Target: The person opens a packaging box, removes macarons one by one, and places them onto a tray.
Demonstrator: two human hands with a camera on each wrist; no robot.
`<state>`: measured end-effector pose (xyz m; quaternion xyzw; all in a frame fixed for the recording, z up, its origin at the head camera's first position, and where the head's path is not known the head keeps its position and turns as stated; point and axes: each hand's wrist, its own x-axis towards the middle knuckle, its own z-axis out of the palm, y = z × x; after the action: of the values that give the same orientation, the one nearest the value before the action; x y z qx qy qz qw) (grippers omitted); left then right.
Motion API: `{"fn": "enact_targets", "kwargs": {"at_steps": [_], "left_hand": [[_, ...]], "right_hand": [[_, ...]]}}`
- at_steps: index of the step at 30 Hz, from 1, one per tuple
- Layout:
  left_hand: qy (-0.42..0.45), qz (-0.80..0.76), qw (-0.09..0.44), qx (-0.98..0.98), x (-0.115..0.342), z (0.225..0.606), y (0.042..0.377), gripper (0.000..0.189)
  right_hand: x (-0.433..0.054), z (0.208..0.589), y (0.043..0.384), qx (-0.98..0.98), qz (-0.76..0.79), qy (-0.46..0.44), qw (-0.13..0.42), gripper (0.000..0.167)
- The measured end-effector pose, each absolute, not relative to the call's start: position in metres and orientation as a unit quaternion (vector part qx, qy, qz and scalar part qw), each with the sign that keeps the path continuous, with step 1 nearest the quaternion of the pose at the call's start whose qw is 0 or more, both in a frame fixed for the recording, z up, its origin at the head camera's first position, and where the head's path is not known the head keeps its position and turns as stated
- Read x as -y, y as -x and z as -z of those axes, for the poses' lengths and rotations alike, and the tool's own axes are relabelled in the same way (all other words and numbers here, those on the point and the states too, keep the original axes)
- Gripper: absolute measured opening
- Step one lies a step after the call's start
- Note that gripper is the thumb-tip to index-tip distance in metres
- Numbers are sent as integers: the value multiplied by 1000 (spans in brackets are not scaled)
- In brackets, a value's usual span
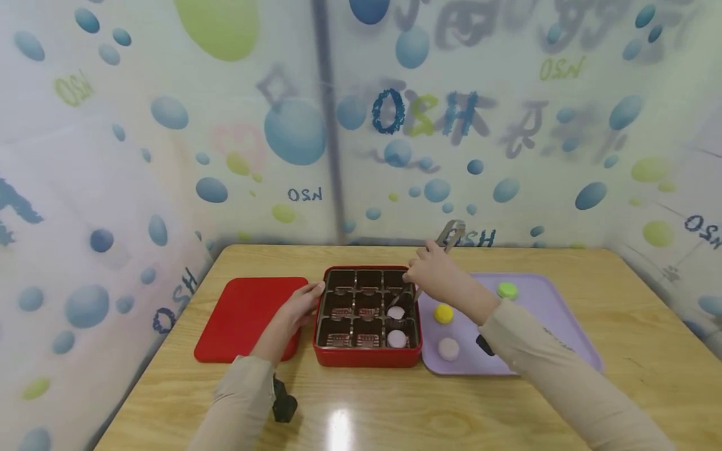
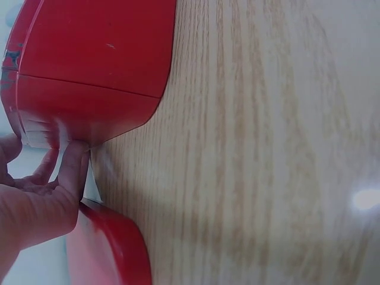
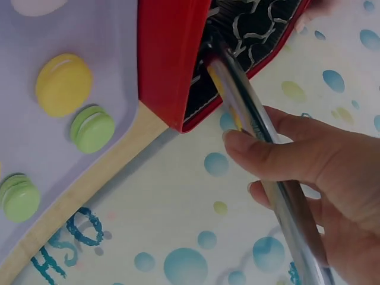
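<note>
My right hand (image 1: 433, 274) grips metal tongs (image 3: 246, 101) around their shaft. The tongs reach down into the right column of a red box (image 1: 366, 357) with a dark divided insert. Their tips are right at a pale lilac macaron (image 1: 396, 312) in the middle compartment of that column; whether they pinch it I cannot tell. Another lilac macaron (image 1: 397, 339) lies in the front right compartment. With extended fingers, my left hand (image 1: 301, 305) touches the box's left side near the rim; the left wrist view shows its fingertips (image 2: 74, 151) against the red wall.
A red lid (image 1: 248, 319) lies left of the box. On the right, a lilac tray (image 1: 555, 313) carries a yellow macaron (image 1: 443, 314), a pale pinkish one (image 1: 448, 349) and green ones (image 3: 93, 129). A patterned curtain (image 1: 361, 125) stands behind the wooden table (image 1: 429, 413).
</note>
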<state>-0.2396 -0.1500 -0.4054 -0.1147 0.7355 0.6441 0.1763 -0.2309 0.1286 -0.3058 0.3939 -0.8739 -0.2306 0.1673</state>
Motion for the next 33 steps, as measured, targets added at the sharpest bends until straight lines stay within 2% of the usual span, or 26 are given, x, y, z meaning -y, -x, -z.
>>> {"fn": "enact_targets", "kwargs": {"at_steps": [8, 15, 26, 33], "left_hand": [[106, -645, 178, -736, 152, 404, 238, 58], [112, -643, 168, -739, 151, 403, 238, 54], [119, -629, 191, -744, 153, 402, 241, 59], [122, -633, 187, -742, 152, 402, 240, 58]], "right_hand": [[-148, 300, 229, 887, 191, -382, 176, 30], [-165, 288, 225, 904, 160, -370, 142, 39], [-202, 270, 212, 933, 112, -328, 95, 39], [-228, 270, 203, 936, 95, -323, 99, 39]]}}
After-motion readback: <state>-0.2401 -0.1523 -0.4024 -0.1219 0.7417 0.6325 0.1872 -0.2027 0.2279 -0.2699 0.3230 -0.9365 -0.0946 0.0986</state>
